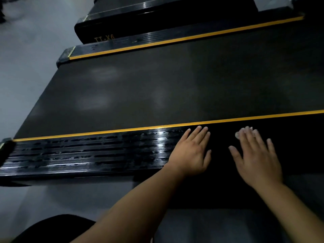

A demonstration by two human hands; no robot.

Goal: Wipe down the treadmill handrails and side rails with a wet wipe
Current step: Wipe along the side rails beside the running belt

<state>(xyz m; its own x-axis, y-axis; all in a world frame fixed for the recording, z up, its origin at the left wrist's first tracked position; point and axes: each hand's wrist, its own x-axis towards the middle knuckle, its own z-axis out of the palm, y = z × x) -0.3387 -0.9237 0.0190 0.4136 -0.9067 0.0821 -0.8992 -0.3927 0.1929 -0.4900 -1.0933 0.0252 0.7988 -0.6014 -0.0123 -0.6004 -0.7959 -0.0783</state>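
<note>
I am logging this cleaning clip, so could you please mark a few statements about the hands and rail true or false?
1. The right hand presses a white wipe onto the near side rail. True.
2. The left hand grips a handrail. False: it lies flat on that side rail.
3. Wet streaks show on the rail left of the left hand. True.
4. The stripe beside the belt is red. False: it is yellow.

Dim light covers a grey floor (26, 71) and another black treadmill (133, 23).
</note>
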